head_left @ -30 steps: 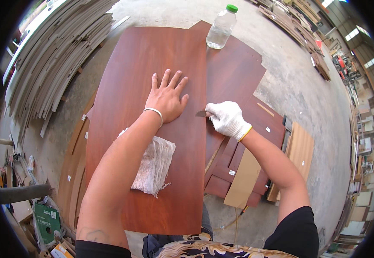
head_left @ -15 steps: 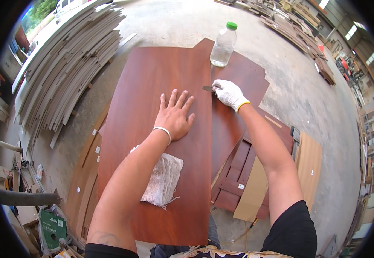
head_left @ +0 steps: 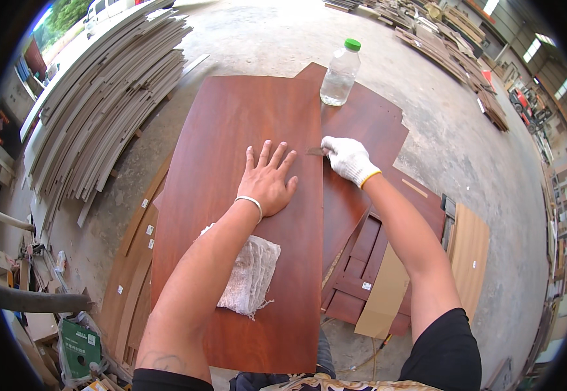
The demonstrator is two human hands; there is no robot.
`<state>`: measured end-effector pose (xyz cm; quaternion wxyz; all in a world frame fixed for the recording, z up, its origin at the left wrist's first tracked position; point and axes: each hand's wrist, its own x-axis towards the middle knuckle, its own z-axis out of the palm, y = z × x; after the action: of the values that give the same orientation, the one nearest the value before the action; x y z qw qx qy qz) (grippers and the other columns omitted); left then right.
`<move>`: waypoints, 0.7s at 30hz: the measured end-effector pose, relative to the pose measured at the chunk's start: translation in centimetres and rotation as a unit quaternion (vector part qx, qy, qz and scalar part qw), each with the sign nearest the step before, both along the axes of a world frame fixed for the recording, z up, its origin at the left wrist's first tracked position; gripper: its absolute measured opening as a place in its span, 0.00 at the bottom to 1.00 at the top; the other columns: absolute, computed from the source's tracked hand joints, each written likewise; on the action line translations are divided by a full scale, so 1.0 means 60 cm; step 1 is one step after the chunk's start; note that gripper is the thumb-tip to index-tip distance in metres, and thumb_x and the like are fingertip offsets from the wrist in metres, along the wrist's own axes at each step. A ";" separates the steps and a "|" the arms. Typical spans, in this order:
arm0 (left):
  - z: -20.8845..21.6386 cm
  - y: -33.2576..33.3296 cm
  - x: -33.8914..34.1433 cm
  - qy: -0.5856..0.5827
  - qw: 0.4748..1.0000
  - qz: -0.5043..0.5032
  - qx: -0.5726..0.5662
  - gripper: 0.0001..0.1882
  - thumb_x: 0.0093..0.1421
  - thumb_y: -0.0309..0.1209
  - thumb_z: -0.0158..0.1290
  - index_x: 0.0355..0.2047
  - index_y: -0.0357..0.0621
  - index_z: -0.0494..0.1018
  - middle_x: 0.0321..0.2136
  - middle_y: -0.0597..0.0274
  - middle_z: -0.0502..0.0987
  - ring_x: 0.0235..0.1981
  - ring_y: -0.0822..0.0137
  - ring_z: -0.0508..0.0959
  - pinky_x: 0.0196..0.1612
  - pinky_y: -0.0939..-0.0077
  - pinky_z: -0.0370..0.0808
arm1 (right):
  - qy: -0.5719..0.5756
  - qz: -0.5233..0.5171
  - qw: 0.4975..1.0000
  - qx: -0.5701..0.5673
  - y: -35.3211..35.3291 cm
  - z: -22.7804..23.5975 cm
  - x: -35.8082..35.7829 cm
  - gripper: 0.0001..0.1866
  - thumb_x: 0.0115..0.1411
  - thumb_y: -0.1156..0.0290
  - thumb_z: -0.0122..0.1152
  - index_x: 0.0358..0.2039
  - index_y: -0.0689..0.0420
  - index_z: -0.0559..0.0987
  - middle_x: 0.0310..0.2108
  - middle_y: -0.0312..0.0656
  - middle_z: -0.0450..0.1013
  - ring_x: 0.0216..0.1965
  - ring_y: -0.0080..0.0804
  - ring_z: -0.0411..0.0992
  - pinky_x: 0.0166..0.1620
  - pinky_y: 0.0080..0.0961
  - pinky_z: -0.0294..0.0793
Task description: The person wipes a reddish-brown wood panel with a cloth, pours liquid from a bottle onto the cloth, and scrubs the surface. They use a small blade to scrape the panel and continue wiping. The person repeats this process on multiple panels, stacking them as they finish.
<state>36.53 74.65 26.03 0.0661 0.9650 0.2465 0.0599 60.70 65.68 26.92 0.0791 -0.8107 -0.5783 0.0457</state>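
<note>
A reddish-brown wooden panel (head_left: 277,241) lies in front of me. My left hand (head_left: 269,179), bare with a white band at the wrist, rests flat on it with fingers spread. In a white knitted glove, my right hand (head_left: 350,159) pinches a small, thin metal scraper blade (head_left: 314,151) at the panel's right edge. The blade's tip reaches over the panel surface; the rest is hidden by the glove. A folded white cloth (head_left: 251,277) lies on the panel, partly under my left forearm. Farther off, a clear bottle (head_left: 340,75) with a green cap stands upright on another reddish-brown board (head_left: 374,117).
More panels and a tan strip (head_left: 384,293) lie lower at the right, beside a light wood board (head_left: 469,254). Long boards are stacked (head_left: 107,98) at the far left. A green box (head_left: 80,345) sits among clutter at the lower left. Wood piles (head_left: 453,58) lie at the far right.
My right hand has moved a little toward me along the panel's edge with the blade. My left hand stays flat in about the same place. The view has shifted slightly.
</note>
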 end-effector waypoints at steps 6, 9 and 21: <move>0.001 0.001 -0.003 0.005 1.000 0.003 -0.001 0.34 0.74 0.48 0.41 0.78 0.53 0.58 0.80 0.60 0.53 0.81 0.50 0.46 0.81 0.41 0.40 | 0.040 0.038 0.998 -0.028 -0.034 0.013 -0.015 0.11 0.71 0.64 0.53 0.49 0.46 0.81 0.42 0.47 0.83 0.47 0.53 0.80 0.49 0.48 0.79; 0.003 -0.001 0.001 0.003 1.000 0.002 -0.002 0.34 0.74 0.47 0.41 0.78 0.53 0.58 0.80 0.60 0.53 0.81 0.50 0.46 0.81 0.41 0.40 | 0.071 0.003 0.997 -0.035 -0.023 0.022 0.001 0.12 0.72 0.65 0.52 0.51 0.47 0.81 0.44 0.47 0.83 0.48 0.53 0.80 0.51 0.46 0.79; -0.002 0.001 -0.001 -0.014 1.000 -0.001 0.003 0.34 0.74 0.46 0.42 0.77 0.52 0.59 0.79 0.59 0.54 0.81 0.49 0.47 0.80 0.40 0.41 | 0.064 -0.034 0.997 0.033 -0.015 0.003 -0.002 0.10 0.71 0.59 0.57 0.45 0.44 0.84 0.40 0.43 0.84 0.45 0.50 0.81 0.48 0.43 0.79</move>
<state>36.48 74.70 25.91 0.0670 0.9646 0.2441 0.0736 60.56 64.75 27.09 0.1442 -0.8225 -0.5450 0.0755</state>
